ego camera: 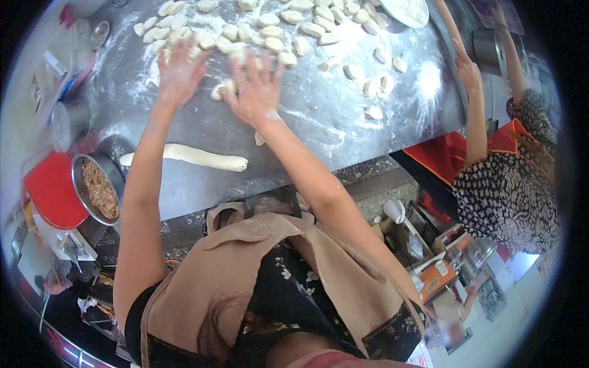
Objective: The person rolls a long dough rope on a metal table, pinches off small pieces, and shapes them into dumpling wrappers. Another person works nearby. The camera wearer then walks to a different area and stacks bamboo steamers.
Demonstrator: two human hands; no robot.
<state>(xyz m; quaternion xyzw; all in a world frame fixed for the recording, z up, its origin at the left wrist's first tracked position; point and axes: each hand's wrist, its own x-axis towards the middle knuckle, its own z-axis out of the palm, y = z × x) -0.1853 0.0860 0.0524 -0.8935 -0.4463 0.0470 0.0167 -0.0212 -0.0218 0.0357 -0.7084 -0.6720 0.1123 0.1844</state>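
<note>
Many small floured dough pieces lie scattered over the far half of a grey metal worktop. My left hand, fingers spread and slightly blurred, is palm down on the pieces at the left. Beside it, my right hand is spread over pieces near the middle, one of them by its thumb; the palms hide what is under them. A smooth dough roll lies nearer my body and passes behind my left forearm. A small dough bit shows beside my right forearm.
At the left edge stands a metal bowl of minced filling, next to a red board or lid. A white floury dish is at the far side. A co-worker's arm reaches along the worktop's right edge. Shelves with containers stand below right.
</note>
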